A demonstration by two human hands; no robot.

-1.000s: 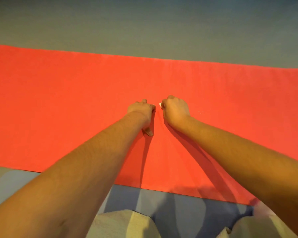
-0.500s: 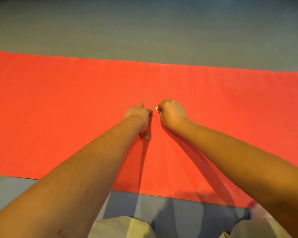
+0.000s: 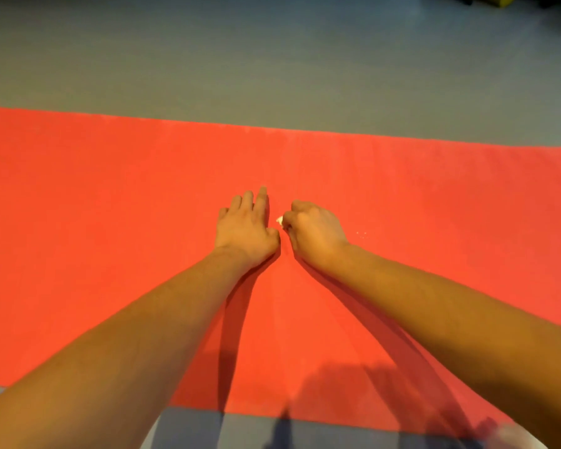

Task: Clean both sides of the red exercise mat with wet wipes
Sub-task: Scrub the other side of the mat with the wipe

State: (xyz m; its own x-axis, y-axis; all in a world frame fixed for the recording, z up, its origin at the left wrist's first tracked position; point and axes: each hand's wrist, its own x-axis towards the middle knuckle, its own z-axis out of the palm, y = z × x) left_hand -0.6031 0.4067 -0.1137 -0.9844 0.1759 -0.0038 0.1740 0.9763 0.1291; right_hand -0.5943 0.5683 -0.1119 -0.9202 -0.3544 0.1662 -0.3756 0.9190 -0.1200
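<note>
Resting flat on mat (image 3: 110, 222), left hand (image 3: 245, 230), fingers straight; right hand (image 3: 314, 231) just beside, curled, pinching small white wipe (image 3: 279, 220); grey floor (image 3: 272, 59) beyond.

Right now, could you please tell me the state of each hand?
Left hand: open, flat on the mat.
Right hand: closed on a small white wipe.
</note>
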